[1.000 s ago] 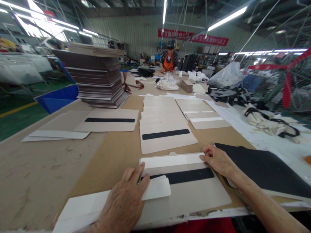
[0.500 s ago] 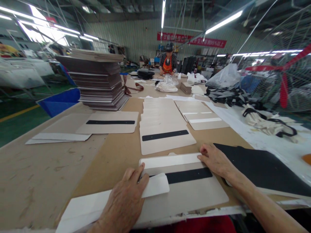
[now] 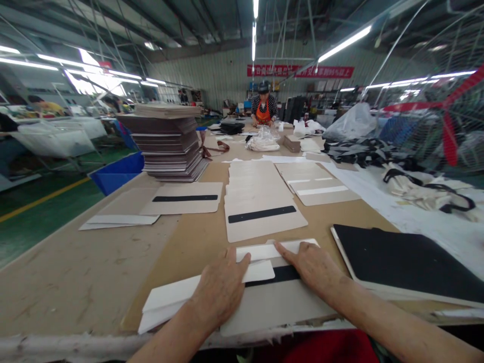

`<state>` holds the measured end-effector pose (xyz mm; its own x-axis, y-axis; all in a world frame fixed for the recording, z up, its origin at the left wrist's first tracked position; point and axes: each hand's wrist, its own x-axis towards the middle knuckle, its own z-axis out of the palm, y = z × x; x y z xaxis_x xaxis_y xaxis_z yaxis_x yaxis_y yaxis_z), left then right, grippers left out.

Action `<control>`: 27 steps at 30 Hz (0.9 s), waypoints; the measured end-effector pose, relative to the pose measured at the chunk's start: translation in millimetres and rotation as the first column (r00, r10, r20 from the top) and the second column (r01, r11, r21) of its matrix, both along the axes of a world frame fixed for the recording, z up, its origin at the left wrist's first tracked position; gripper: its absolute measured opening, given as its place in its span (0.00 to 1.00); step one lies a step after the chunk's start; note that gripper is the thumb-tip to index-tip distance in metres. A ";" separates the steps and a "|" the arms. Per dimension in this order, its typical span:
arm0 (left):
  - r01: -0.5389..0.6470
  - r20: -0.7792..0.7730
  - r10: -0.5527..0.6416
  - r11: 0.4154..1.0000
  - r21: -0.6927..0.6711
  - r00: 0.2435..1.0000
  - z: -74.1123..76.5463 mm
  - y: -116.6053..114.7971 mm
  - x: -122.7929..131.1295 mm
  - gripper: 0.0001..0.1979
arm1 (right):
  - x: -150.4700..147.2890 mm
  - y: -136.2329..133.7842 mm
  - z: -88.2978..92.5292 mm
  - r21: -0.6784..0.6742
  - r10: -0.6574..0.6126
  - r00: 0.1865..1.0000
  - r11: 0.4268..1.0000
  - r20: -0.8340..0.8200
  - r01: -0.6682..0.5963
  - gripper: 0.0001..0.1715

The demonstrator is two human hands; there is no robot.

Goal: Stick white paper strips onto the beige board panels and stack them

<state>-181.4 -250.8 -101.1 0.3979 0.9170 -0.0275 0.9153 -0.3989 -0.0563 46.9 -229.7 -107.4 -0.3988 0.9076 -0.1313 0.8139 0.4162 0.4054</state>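
Note:
A beige panel (image 3: 280,305) with a black strip (image 3: 286,274) across it lies before me at the table's near edge. Along its far edge runs a white strip (image 3: 257,251). My left hand (image 3: 223,285) is closed over a few loose white strips (image 3: 172,293), their right end reaching over the panel; its fingertips touch the panel's far left corner. On the white strip, my right hand (image 3: 312,262) presses with its index finger stretched out, holding nothing. Beyond the panel lies a row of overlapping beige panels (image 3: 260,194), the nearest with a black strip.
Black panels (image 3: 408,262) lie at right. A tall stack of brown panels (image 3: 170,146) stands at back left, beside a blue bin (image 3: 119,171). More beige panels (image 3: 321,189) lie at back right. A fan (image 3: 446,106) stands far right. A co-worker (image 3: 263,106) is at the far end.
My right hand has slid left along the white strip, from its right end to near its middle. My left hand, with the loose strips, appears further right, and the view has shifted.

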 end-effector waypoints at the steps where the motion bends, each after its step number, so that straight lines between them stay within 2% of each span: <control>1: -0.013 0.002 0.013 1.000 -0.008 1.000 -1.1 0.1 -1.0 0.29 | 2.2 -1.6 -0.6 0.008 -0.008 1.000 1.000 -0.014 0.008 0.40; 6: -0.019 0.060 0.021 0.999 -0.033 0.998 -2.9 -0.7 -12.6 0.24 | 32.9 -5.9 -5.2 0.051 -0.060 0.990 0.996 -0.125 0.067 0.38; 11: 0.017 0.131 -0.021 0.999 0.033 0.991 -5.3 -6.8 -26.4 0.20 | 66.2 -9.5 -6.1 0.072 -0.064 0.976 0.994 -0.210 0.080 0.31; 16: 0.037 0.152 -0.048 0.997 0.074 0.987 -13.4 -12.4 -38.4 0.24 | 68.1 -45.5 0.4 0.008 -0.048 0.904 0.998 -0.426 0.057 0.24; 17: 0.037 0.153 -0.050 0.996 0.083 0.987 -15.1 -13.0 -40.0 0.24 | 63.4 -56.2 -0.6 -0.035 -0.037 0.879 0.999 -0.475 0.023 0.28; 19: 0.040 0.151 -0.055 0.994 0.099 0.987 -18.0 -14.1 -42.6 0.25 | 51.6 -75.0 -5.5 -0.149 -0.010 0.841 0.985 -0.541 -0.084 0.48; 20: 0.043 0.149 -0.059 0.993 0.109 0.987 -19.4 -14.4 -44.0 0.25 | 45.5 -81.6 -8.7 -0.188 0.008 0.827 0.973 -0.562 -0.137 0.55; 21: 0.050 0.147 -0.067 0.992 0.117 0.987 -21.0 -14.5 -45.9 0.24 | 39.9 -85.8 -11.7 -0.197 0.026 0.816 0.965 -0.578 -0.171 0.56; 24: 0.086 0.158 -0.109 0.986 0.145 0.981 -27.4 -11.3 -55.8 0.23 | 29.3 -85.9 -16.5 -0.105 0.109 0.786 0.971 -0.609 -0.217 0.40; 27: 0.112 0.180 -0.142 0.980 0.167 0.973 -35.4 -1.1 -69.3 0.22 | 26.2 -76.1 -11.2 0.013 0.243 0.763 0.956 -0.599 -0.294 0.28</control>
<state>-250.7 -251.9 -136.5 0.4953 0.8458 0.1982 0.8576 -0.5124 0.0439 73.1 -305.8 -118.6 -0.6467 0.7487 0.1456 0.7320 0.6628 -0.1577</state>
